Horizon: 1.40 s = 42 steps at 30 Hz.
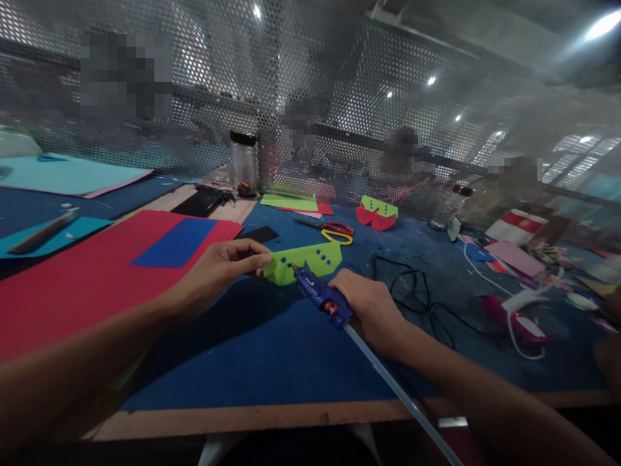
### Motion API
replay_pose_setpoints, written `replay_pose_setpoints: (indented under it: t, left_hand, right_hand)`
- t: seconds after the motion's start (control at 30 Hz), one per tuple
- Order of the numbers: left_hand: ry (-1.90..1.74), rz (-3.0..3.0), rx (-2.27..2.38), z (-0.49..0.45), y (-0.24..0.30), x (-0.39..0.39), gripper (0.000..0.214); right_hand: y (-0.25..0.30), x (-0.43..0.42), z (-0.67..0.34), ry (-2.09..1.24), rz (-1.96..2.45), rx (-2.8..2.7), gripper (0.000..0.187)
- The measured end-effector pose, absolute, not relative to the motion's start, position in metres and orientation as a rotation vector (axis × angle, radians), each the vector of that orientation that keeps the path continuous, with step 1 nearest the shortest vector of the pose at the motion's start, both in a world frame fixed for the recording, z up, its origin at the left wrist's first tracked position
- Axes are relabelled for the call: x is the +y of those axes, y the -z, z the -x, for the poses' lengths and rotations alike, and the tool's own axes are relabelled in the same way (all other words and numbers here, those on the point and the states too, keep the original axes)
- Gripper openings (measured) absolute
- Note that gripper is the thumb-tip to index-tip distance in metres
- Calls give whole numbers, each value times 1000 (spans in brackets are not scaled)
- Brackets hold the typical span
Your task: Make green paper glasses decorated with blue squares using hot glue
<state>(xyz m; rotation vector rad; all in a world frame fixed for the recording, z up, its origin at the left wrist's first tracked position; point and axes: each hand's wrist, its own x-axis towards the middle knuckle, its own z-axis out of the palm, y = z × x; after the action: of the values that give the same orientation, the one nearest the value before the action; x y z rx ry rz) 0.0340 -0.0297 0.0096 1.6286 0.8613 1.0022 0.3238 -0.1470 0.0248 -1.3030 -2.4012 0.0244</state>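
My left hand [236, 260] pinches the left end of a lime-green paper cutout [310, 254] that carries several small blue squares. In my right hand [365, 299] is a blue hot glue gun [314, 287], its handle hidden by my fingers. The gun's nozzle tip is at the cutout's face, close to the blue squares on the left side; I cannot tell whether it touches. A long translucent glue stick [395, 385] sticks out of the back of the gun toward me.
Scissors [334, 231] and a red-and-green paper mask shape [377, 213] lie beyond the cutout. Red sheets [97, 291] with a blue strip [175, 241] cover the left. A black cord [417, 291], a pink-and-white glue gun [514, 320] and a jar [244, 165] stand or lie around; perforated metal screen [204, 123] behind.
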Motion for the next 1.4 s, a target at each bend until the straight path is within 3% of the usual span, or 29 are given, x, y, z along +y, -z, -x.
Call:
replay_pose_setpoints:
  t: [0.2,1.4]
  left_hand:
    - [-1004,-1612,860,-36,-13,-32,22]
    - [-1030,-1598,850,-36,-12,-32,21]
  right_hand:
    - [-25,-148,-324,-23,1312,-2401,5]
    - [-25,-150,-323,-74,1280,-2391,17]
